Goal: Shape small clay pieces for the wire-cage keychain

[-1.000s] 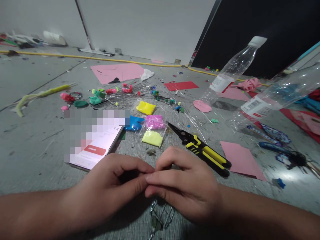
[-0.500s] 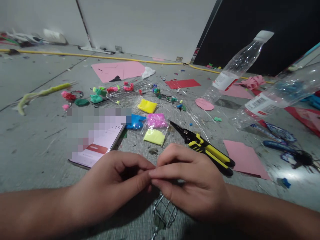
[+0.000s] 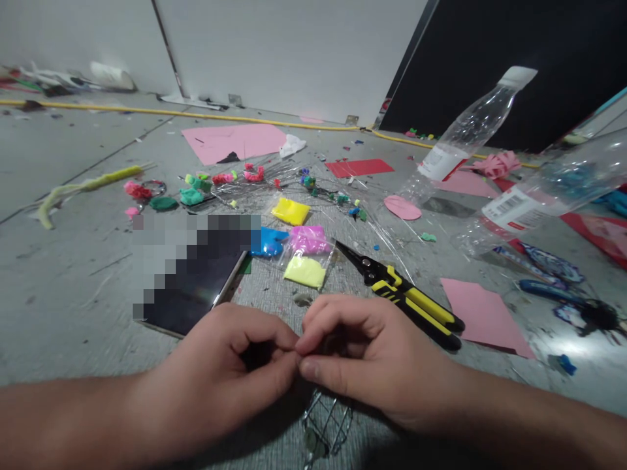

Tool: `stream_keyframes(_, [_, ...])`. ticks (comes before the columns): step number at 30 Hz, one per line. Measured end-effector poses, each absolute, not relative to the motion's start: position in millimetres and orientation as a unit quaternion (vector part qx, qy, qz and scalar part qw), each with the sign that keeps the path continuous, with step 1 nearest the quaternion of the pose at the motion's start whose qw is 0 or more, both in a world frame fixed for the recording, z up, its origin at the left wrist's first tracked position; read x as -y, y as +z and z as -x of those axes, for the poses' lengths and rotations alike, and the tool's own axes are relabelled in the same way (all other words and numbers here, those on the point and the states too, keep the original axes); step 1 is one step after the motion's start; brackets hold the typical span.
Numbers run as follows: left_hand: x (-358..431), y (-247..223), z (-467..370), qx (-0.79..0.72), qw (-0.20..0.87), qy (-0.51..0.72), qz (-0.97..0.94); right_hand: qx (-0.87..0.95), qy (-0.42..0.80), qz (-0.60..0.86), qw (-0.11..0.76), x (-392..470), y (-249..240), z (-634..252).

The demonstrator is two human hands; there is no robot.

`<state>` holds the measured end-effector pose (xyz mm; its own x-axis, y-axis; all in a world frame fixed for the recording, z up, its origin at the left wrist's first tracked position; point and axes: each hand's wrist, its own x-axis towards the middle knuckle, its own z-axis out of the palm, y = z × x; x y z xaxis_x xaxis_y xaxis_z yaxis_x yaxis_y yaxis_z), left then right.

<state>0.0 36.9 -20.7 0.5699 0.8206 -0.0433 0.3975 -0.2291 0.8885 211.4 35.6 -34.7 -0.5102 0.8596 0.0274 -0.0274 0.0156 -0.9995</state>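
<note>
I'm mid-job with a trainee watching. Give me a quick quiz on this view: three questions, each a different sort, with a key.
1. True or false: the visible part of the screen of the phone is dark.

2. Multiple choice: what colours are the handles of the pliers?
A) red and white
B) black and yellow
C) blue and grey

3. Short answer: which is nearer the pliers, the left hand or the right hand?

Key: 1. True. 2. B. 3. The right hand; the pliers lie just beyond it.
</note>
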Motion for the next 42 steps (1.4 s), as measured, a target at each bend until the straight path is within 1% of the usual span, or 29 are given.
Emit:
stream_keyframes(4, [-35,-19,-2,-0.400,0.462,0.219,-0.761,0.502,0.727,0.325,0.338,-36,-40,-213])
stream_keyframes(8, [-34,-18,-3,-0.414,0.490,0.253,-0.724,0.448,0.765,0.308,0.345,-40,-43,-220])
stream_keyframes(11, [-33,-20,-2,-0.430,0.492,0.280,-0.703,0.438,0.747,0.335,0.371,-44,-43,-223])
stream_keyframes(15, [-31,-24,1,-0.460,0.471,0.291,-0.694,0.489,0.668,0.386,0.407,-50,-41,-224])
stream_keyframes(19, [-31,-26,3,-0.496,0.416,0.311,-0.696,0.579,0.596,0.360,0.425,-55,-40,-224])
stream_keyframes(21, [-31,-26,2,-0.489,0.383,0.309,-0.721,0.607,0.579,0.342,0.423,-57,-41,-225])
stream_keyframes(23, [-32,-23,-1,-0.442,0.350,0.270,-0.781,0.616,0.578,0.328,0.423,-59,-42,-225])
stream_keyframes(26, [-34,-21,-7,-0.383,0.272,0.200,-0.860,0.609,0.588,0.312,0.431,-61,-44,-225])
stream_keyframes(28, [-35,-21,-11,-0.385,0.221,0.169,-0.880,0.603,0.596,0.308,0.431,-62,-45,-225])
stream_keyframes(30, [-36,-23,-15,-0.405,0.191,0.150,-0.881,0.597,0.601,0.309,0.431,-62,-45,-225])
stream_keyframes(37, [-35,-27,-23,-0.445,0.215,0.119,-0.861,0.560,0.622,0.320,0.444,-61,-45,-224])
stream_keyframes(42, [-33,-27,-23,-0.452,0.207,0.113,-0.860,0.502,0.659,0.341,0.445,-62,-47,-223])
